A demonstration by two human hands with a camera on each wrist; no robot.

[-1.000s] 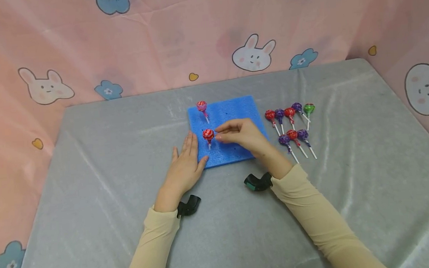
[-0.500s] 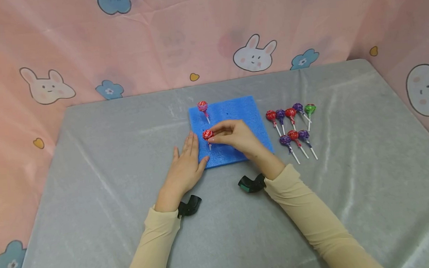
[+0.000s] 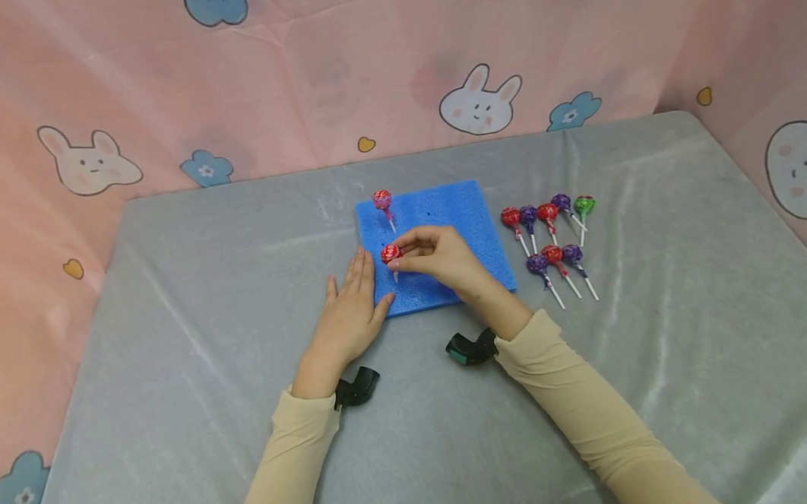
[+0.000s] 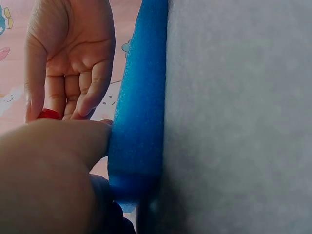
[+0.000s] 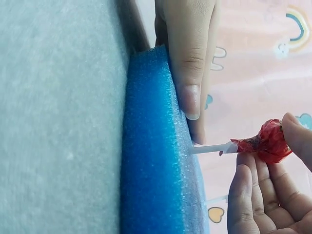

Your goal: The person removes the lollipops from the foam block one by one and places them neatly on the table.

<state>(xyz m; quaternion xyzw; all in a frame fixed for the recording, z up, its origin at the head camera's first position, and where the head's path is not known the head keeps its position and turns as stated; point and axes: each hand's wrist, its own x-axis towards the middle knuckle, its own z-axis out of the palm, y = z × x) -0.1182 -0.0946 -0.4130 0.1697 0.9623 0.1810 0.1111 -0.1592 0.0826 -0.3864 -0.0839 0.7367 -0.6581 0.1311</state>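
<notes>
A red-wrapped lollipop [image 3: 391, 253] stands with its white stick in a blue foam board [image 3: 459, 218]. My right hand [image 3: 441, 259] pinches its candy head between thumb and fingers. In the right wrist view the lollipop's wrapper [image 5: 273, 141] lies between the thumb and the fingers, and the stick enters the foam's face. My left hand [image 3: 347, 316] rests along the board's left edge, fingers straight and thumb at its near corner. Farther back on the board, a pink-and-red lollipop [image 3: 382, 200] stands upright, untouched.
To the right of the board, several red, purple and green lollipops lie in two rows; a green one [image 3: 584, 206] ends the back row. A grey cloth [image 3: 203, 354] covers the table. Behind it hangs a pink curtain [image 3: 285, 75] printed with rabbits and flowers.
My right hand has moved slightly left, from beside the red lollipop to a pinch on its head. My left hand stays where it was on the board's edge.
</notes>
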